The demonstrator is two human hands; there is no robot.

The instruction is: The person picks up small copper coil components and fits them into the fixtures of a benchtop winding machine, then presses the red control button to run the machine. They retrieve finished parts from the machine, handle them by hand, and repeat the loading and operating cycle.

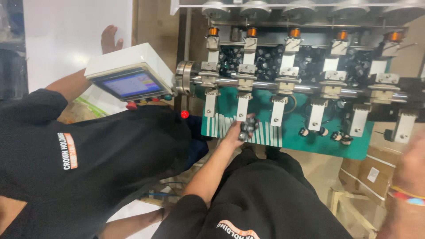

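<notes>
Nearby, dark parts (322, 132) on green tray (293, 138).

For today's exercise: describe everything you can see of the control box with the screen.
The control box is a white, hard-cased housing mounted left of the machine's steel shaft, tilted in view. Its dark-framed screen is lit, showing blue and pink areas. Red and green buttons line its lower edge. No hand touches it.

The right hand (409, 177) (blurred, a banded wrist) rises at the frame's right edge.
</notes>
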